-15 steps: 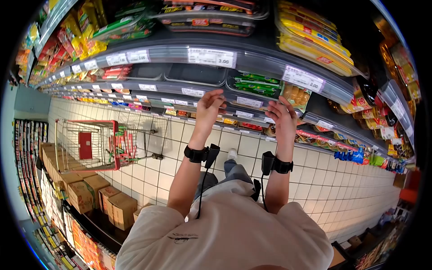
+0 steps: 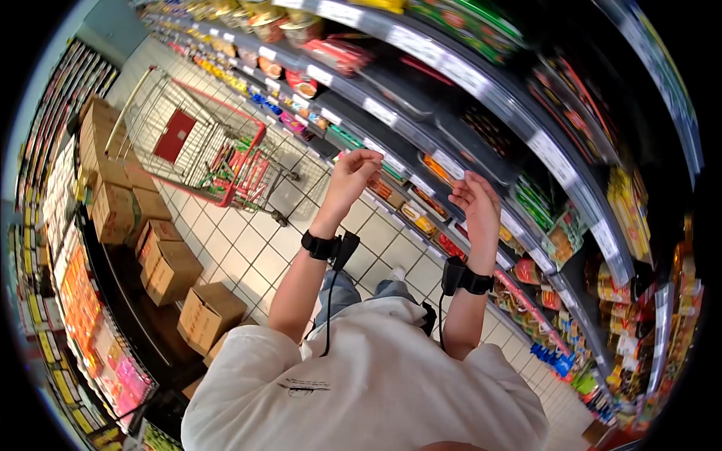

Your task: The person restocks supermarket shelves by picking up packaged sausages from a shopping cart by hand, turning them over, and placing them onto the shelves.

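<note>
packs (image 2: 244, 174) sit in the cart (image 2: 175, 135) and goods (image 2: 530, 199) remain on the shelf (image 2: 511, 116) as a person's left hand (image 2: 352, 182) and right hand (image 2: 477, 204) hover, fingers loosely bent, apparently empty.

Dark-grey shelves (image 2: 508, 113) with white labels (image 2: 551, 156), red-trimmed cart (image 2: 174, 136), brown cartons (image 2: 173, 272), white shirt (image 2: 368, 376), 2 black wristbands (image 2: 320, 246)

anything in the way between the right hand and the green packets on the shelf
No loose item shows between the right hand and the green packets. Only the shelf's labelled front edge runs along their near side; its height is hard to tell.
</note>
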`<state>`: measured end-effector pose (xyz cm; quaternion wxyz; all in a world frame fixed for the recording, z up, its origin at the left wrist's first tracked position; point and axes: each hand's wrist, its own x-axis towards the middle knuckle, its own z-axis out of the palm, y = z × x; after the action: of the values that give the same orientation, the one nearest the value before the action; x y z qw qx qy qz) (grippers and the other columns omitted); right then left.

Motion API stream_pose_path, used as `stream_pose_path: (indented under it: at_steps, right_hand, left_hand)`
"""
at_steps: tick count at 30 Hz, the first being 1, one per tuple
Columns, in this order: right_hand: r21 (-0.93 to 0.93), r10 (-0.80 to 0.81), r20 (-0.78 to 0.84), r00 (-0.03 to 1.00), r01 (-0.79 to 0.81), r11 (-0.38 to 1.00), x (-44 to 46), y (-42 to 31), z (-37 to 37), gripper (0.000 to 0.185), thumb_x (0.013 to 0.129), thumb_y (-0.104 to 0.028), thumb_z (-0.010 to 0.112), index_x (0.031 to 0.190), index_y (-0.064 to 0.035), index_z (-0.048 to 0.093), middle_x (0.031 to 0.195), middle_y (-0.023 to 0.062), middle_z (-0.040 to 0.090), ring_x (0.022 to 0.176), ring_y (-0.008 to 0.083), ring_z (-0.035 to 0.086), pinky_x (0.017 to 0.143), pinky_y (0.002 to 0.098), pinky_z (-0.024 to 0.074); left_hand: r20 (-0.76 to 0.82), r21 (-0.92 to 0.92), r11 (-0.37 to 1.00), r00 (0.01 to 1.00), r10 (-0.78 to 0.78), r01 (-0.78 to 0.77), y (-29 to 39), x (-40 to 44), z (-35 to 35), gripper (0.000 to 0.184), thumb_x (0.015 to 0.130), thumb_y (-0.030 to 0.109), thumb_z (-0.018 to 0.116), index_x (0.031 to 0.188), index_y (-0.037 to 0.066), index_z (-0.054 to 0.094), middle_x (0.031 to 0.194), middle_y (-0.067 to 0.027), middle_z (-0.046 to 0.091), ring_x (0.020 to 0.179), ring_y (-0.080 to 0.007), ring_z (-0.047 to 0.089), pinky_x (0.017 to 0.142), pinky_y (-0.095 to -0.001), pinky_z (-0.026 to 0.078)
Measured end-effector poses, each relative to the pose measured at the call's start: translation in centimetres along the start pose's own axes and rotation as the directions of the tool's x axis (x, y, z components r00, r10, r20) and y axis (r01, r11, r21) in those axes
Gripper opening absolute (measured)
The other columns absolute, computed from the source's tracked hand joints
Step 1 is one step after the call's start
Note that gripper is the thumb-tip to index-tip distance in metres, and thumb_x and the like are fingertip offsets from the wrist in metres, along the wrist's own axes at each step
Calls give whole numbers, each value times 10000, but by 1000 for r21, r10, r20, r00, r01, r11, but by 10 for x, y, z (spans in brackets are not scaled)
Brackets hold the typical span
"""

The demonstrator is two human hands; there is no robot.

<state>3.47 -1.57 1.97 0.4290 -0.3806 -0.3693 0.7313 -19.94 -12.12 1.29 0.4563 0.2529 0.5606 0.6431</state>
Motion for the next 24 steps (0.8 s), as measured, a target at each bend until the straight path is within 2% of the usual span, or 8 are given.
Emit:
stream_pose_path:
  at_steps: [2,4,6,12,15,18,20,24]
  right_hand:
    - [-74,103,33,994,-101,992,1,24,37,214,892,-124,590,1069,-6,610,872,101,658,767,166,633,695,326,549]
    - [-188,180,64,981,-166,968,1,41,77,230,898,-137,588,1083,1,588,885,91,634,767,154,608,699,315,547]
    - [-257,200,114,973,-166,952,2,65,115,226,901,-130,579,1085,2,584,883,91,635,768,154,610,694,314,547]
    - [-453,353,284,892,-199,869,-3,135,231,245,889,-157,606,1076,1,589,872,75,649,765,135,620,678,304,544]
    - [-670,468,316,825,-155,726,-3,157,274,257,890,-190,614,1065,-2,597,886,80,670,771,140,635,675,300,545]
    - [-831,473,301,828,-15,557,17,169,286,261,889,-218,617,1064,-25,607,881,64,672,759,138,638,643,285,540]
    - [-863,467,309,829,38,504,34,178,298,251,893,-223,609,1055,-31,614,874,57,669,753,130,635,626,279,532]
    - [-910,510,322,798,112,399,57,208,316,292,874,-258,630,1044,-23,595,872,62,657,748,143,630,646,309,535]
  left_hand:
    - [65,39,999,998,18,-20,10,-3,-48,186,876,138,573,1005,11,616,834,-22,624,715,-88,579,615,-237,485]
    - [14,24,998,999,52,-52,19,-13,-95,199,872,165,586,990,7,616,825,-17,621,699,-81,573,603,-236,480]
    - [-12,194,981,1000,0,3,27,-27,-146,182,887,171,565,986,27,616,813,-9,599,736,-82,573,644,-249,492]
    - [-246,140,990,969,10,26,9,-85,-283,224,862,214,590,960,14,619,792,-8,594,709,-91,587,581,-254,501]
    - [-395,133,990,918,12,44,-2,-123,-335,221,851,215,604,941,13,610,749,-5,585,626,-82,556,526,-243,474]
    - [-493,161,981,870,-18,112,-9,-163,-371,218,882,227,588,958,22,601,733,5,567,631,-80,550,542,-233,479]
    - [-558,112,991,830,6,69,-28,-180,-396,223,874,214,584,950,5,605,724,-10,584,606,-85,554,512,-228,473]
    - [-670,191,975,741,47,111,-54,-204,-414,234,845,199,584,955,-4,617,759,-32,612,642,-92,579,523,-236,485]
